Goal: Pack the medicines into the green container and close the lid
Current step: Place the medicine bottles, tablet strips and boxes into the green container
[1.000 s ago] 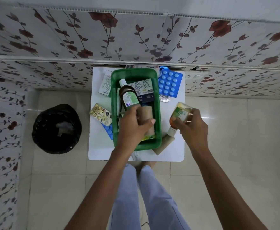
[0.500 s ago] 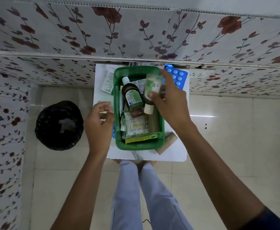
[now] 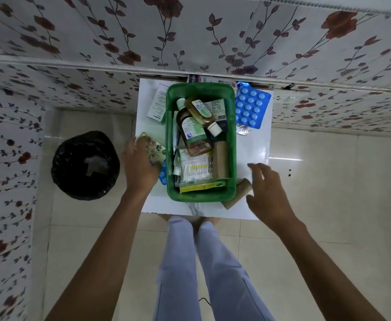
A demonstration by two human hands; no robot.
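Reaching with right hand point(image 3: 267, 195), fingers spread and empty, beside brown roll point(image 3: 238, 193) at near right of green container point(image 3: 232, 144). Left hand point(image 3: 141, 164) closing on gold blister strip point(image 3: 151, 147) just left of it: pinch by the edge, lift clear, lay flat over bottles point(image 3: 193, 128). Farther back, blue blister pack point(image 3: 251, 107) and white box point(image 3: 158, 104) unpacked.

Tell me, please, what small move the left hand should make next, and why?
Probably close the left hand on the gold blister strip and lift it into the green container. The fingers already rest on that strip, which lies on the white table just left of the container, not yet packed. The right hand is open and empty.
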